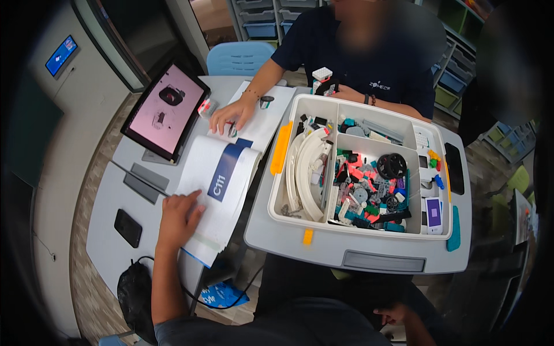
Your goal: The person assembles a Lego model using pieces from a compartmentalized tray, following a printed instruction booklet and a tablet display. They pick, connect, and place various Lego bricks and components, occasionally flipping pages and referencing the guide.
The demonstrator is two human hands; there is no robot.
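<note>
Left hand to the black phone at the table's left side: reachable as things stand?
Likely yes. The left hand is at the open booklet, and the phone lies just to its left on the table; only bare tabletop shows between them.

The person's left grip rests, fingers spread, on an open booklet. Left of it lies a black phone on a grey counter; above it stands a screen. Beyond it, a co-worker's hand touches the booklet's far page, while their other hand holds a small brick model. Well right of it, a white bin contains 2 white curved pieces and mixed bricks. The right grip is low, below the bin.
</note>
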